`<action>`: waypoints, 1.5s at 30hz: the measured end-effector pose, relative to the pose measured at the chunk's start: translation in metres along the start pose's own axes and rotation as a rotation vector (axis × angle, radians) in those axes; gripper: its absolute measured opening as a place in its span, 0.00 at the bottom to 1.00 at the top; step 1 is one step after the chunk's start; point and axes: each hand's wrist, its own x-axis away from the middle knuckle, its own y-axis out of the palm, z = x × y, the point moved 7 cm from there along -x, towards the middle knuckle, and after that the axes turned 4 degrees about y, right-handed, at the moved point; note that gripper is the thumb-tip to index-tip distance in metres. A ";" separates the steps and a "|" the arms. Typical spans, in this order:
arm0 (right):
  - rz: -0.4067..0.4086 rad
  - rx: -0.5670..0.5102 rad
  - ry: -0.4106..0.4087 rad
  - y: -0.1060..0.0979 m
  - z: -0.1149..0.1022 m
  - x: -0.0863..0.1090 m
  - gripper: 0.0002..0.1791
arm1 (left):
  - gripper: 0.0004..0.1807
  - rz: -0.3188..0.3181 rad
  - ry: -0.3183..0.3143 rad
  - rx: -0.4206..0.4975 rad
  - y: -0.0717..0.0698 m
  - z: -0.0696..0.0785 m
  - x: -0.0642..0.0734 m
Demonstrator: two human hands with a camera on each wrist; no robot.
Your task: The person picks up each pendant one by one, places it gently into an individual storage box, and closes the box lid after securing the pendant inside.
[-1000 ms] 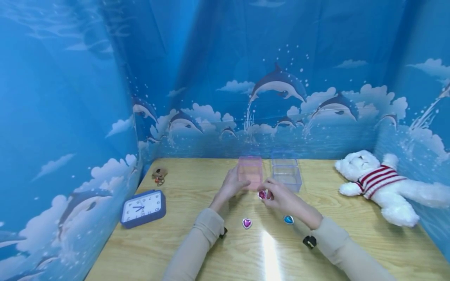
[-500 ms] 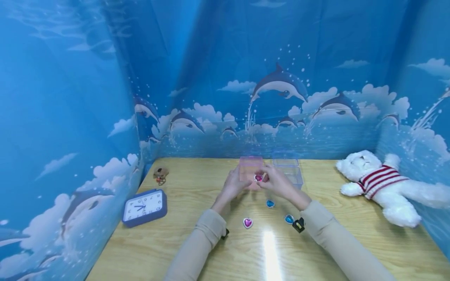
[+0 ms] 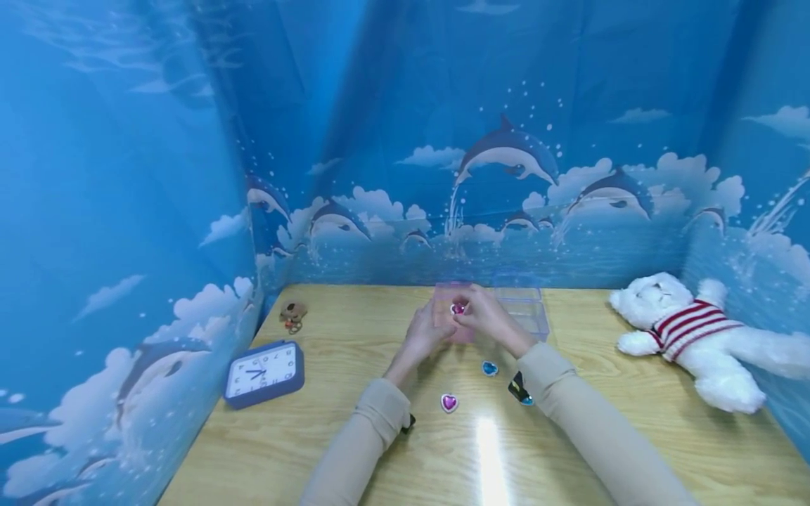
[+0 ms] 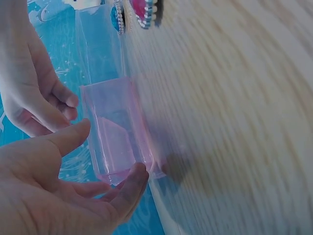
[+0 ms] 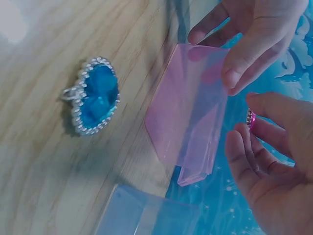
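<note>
My left hand (image 3: pixel 420 334) grips the left side of a small see-through pink box (image 3: pixel 465 335), thumb and fingers spread around its end. The box's lid stands raised at the back. Over the pink box, my right hand (image 3: pixel 486 315) pinches a pink heart gem (image 3: pixel 458 308) with a silver beaded rim; most of that gem hides behind the fingers in the right wrist view. Nearer me on the table lie a blue heart gem (image 3: pixel 490 368) and another pink heart gem (image 3: pixel 449 403). A second blue heart gem (image 3: pixel 526 401) is partly covered by the right wrist's camera.
A clear box (image 3: pixel 530 325) with its lid up stands just right of the pink one. Toward the left are a blue clock (image 3: pixel 264 374) and a small brown trinket (image 3: pixel 293 316). A white teddy bear (image 3: pixel 686 337) lies at the right. Dolphin-print curtains enclose the table.
The right hand has carried the pink heart gem forward and left, from in front of the pink box to over it. A blue heart gem came into view behind it. The left hand stays at the box.
</note>
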 end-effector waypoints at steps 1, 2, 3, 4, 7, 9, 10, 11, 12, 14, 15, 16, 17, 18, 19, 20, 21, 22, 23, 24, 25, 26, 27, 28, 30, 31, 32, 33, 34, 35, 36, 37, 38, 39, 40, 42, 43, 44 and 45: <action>-0.005 -0.002 0.005 0.001 0.000 -0.002 0.16 | 0.47 0.002 -0.002 0.004 0.000 0.000 0.000; -0.008 -0.004 0.007 0.003 0.000 -0.004 0.17 | 0.46 0.003 -0.004 0.011 0.000 -0.001 0.000; -0.008 -0.003 0.003 0.004 0.000 -0.006 0.17 | 0.46 0.005 -0.005 0.016 0.000 -0.001 0.000; -0.009 0.000 -0.001 0.005 0.000 -0.009 0.16 | 0.45 0.006 -0.006 0.022 0.000 -0.001 0.000; -0.010 0.015 -0.013 0.012 0.000 -0.016 0.12 | 0.43 0.006 0.009 0.015 -0.001 -0.001 -0.001; -0.009 0.039 -0.027 0.017 -0.001 -0.020 0.08 | 0.42 0.004 0.015 0.000 -0.002 0.000 -0.002; -0.008 0.052 -0.028 0.020 -0.001 -0.022 0.07 | 0.42 0.005 0.016 -0.009 -0.002 0.000 -0.002; -0.005 0.065 -0.023 0.022 -0.001 -0.023 0.06 | 0.42 0.007 0.016 -0.019 -0.002 0.000 -0.002; -0.001 0.077 -0.019 0.023 -0.002 -0.024 0.05 | 0.43 0.009 0.013 -0.025 -0.002 0.001 -0.002; 0.001 0.094 0.005 0.026 -0.001 -0.025 0.05 | 0.43 0.014 0.008 -0.034 -0.002 0.001 -0.002; 0.004 0.112 0.016 0.027 0.000 -0.025 0.04 | 0.43 0.019 0.007 -0.040 -0.002 0.001 -0.002; 0.004 0.123 0.030 0.028 0.001 -0.025 0.04 | 0.43 0.024 0.011 -0.040 -0.003 0.001 -0.002; 0.002 0.139 0.042 0.029 0.001 -0.025 0.04 | 0.43 0.026 0.015 -0.042 -0.002 0.002 -0.003; 0.000 0.155 0.051 0.030 0.002 -0.026 0.05 | 0.42 0.028 0.020 -0.038 -0.002 0.002 -0.004; -0.002 0.167 0.064 0.030 0.003 -0.026 0.05 | 0.41 0.030 0.027 -0.035 -0.002 0.002 -0.004; -0.002 0.174 0.069 0.031 0.003 -0.026 0.05 | 0.41 0.032 0.030 -0.035 -0.003 0.002 -0.005; 0.001 0.181 0.074 0.031 0.003 -0.027 0.05 | 0.40 0.034 0.036 -0.033 -0.002 0.002 -0.005; 0.005 0.184 0.078 0.031 0.003 -0.027 0.05 | 0.40 0.035 0.041 -0.031 -0.002 0.002 -0.006; 0.010 0.187 0.076 0.031 0.002 -0.027 0.04 | 0.40 0.033 0.040 -0.029 -0.002 0.002 -0.006; 0.015 0.183 0.078 0.032 0.002 -0.028 0.04 | 0.40 0.034 0.041 -0.028 -0.002 0.002 -0.006; 0.015 0.175 0.074 0.032 0.001 -0.028 0.04 | 0.40 0.033 0.041 -0.036 -0.002 0.002 -0.007; 0.014 0.167 0.064 0.033 0.000 -0.028 0.04 | 0.40 0.033 0.040 -0.041 -0.002 0.002 -0.007; 0.011 0.158 0.058 0.034 0.000 -0.029 0.04 | 0.41 0.032 0.036 -0.043 -0.002 0.001 -0.007; 0.004 0.144 0.046 0.036 -0.001 -0.029 0.05 | 0.41 0.030 0.036 -0.050 -0.002 0.001 -0.007; -0.010 0.116 0.030 0.038 -0.003 -0.029 0.07 | 0.40 0.027 0.035 -0.061 -0.002 0.000 -0.006; -0.013 0.103 0.017 0.038 -0.004 -0.029 0.08 | 0.40 0.023 0.035 -0.062 -0.001 0.001 -0.006; -0.012 0.091 0.008 0.037 -0.004 -0.028 0.09 | 0.40 0.023 0.037 -0.056 -0.001 0.001 -0.006; -0.010 0.075 0.006 0.036 -0.005 -0.027 0.09 | 0.40 0.020 0.035 -0.047 -0.001 0.001 -0.006; -0.006 0.065 0.000 0.035 -0.005 -0.026 0.10 | 0.40 0.022 0.039 -0.040 0.000 0.002 -0.006; 0.001 0.055 0.002 0.033 -0.006 -0.025 0.10 | 0.40 0.023 0.034 -0.024 0.000 0.001 -0.006; 0.013 0.056 0.009 0.030 -0.006 -0.025 0.09 | 0.40 0.021 0.028 -0.002 0.000 0.001 -0.006; 0.022 0.049 0.020 0.028 -0.006 -0.023 0.08 | 0.40 0.020 0.016 0.017 0.001 0.000 -0.005; 0.032 0.043 0.035 0.025 -0.006 -0.022 0.08 | 0.42 0.020 0.005 0.034 0.001 -0.001 -0.005; 0.042 0.042 0.049 0.022 -0.007 -0.021 0.09 | 0.43 0.020 -0.006 0.046 0.001 -0.002 -0.005; 0.051 0.037 0.066 0.018 -0.007 -0.019 0.11 | 0.44 0.022 -0.013 0.049 0.001 -0.002 -0.005; 0.068 0.022 0.088 0.009 -0.009 -0.014 0.15 | 0.46 0.016 -0.030 0.056 0.001 -0.004 -0.004; 0.072 -0.001 0.091 0.005 -0.011 -0.010 0.17 | 0.47 0.016 -0.036 0.047 0.000 -0.004 -0.004; 0.078 -0.018 0.089 0.001 -0.012 -0.007 0.19 | 0.47 0.013 -0.032 0.042 0.000 -0.004 -0.004; 0.082 -0.039 0.088 -0.004 -0.014 -0.003 0.20 | 0.47 0.009 -0.026 0.032 0.000 -0.004 -0.004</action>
